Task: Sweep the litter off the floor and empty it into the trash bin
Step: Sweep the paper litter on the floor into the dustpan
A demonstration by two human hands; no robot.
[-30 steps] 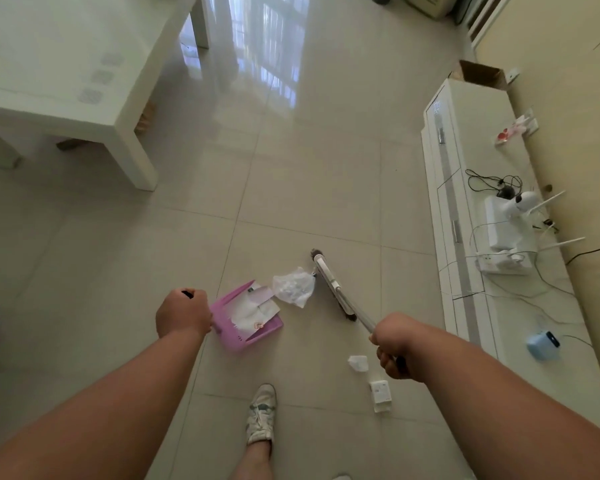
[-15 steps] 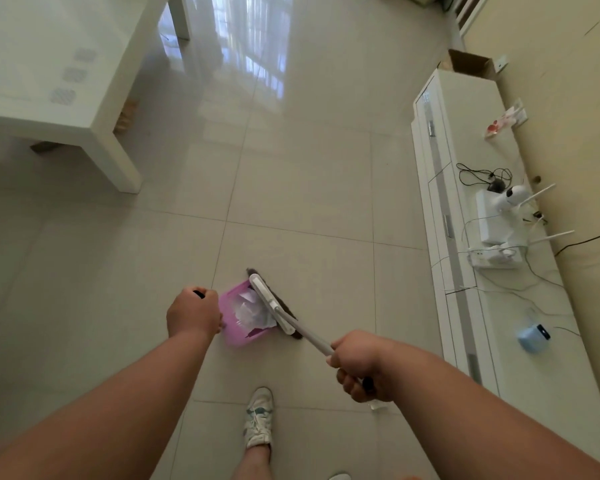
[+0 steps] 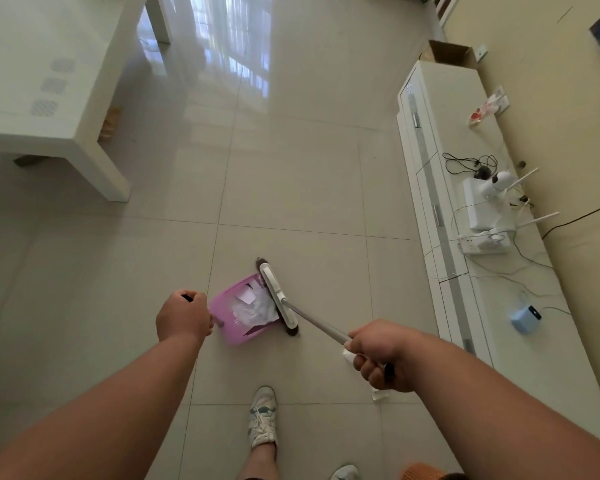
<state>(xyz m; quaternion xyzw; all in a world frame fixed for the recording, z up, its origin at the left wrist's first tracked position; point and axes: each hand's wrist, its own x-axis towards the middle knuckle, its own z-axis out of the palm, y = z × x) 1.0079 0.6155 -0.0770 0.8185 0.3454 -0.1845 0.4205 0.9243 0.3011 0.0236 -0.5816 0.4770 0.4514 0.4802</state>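
Note:
A pink dustpan (image 3: 227,315) rests on the tiled floor in front of me, with white paper and plastic litter (image 3: 255,306) inside it. My left hand (image 3: 183,318) is closed around the dustpan's dark handle. My right hand (image 3: 378,355) grips the broom's metal stick. The white broom head (image 3: 278,296) with dark bristles lies across the dustpan's open mouth, against the litter. Small white scraps (image 3: 378,394) lie on the floor, partly hidden under my right hand. No trash bin is clearly in view.
A white low table (image 3: 49,98) stands at the left. A long white TV cabinet (image 3: 440,109) with cables, a router and a power strip runs along the right wall. A cardboard box (image 3: 451,51) sits beyond it. My shoe (image 3: 262,415) is below the dustpan.
The broom swept left from the open floor to the dustpan's mouth. The crumpled white plastic that lay beside the dustpan is now inside it. My right hand moved along with the broom.

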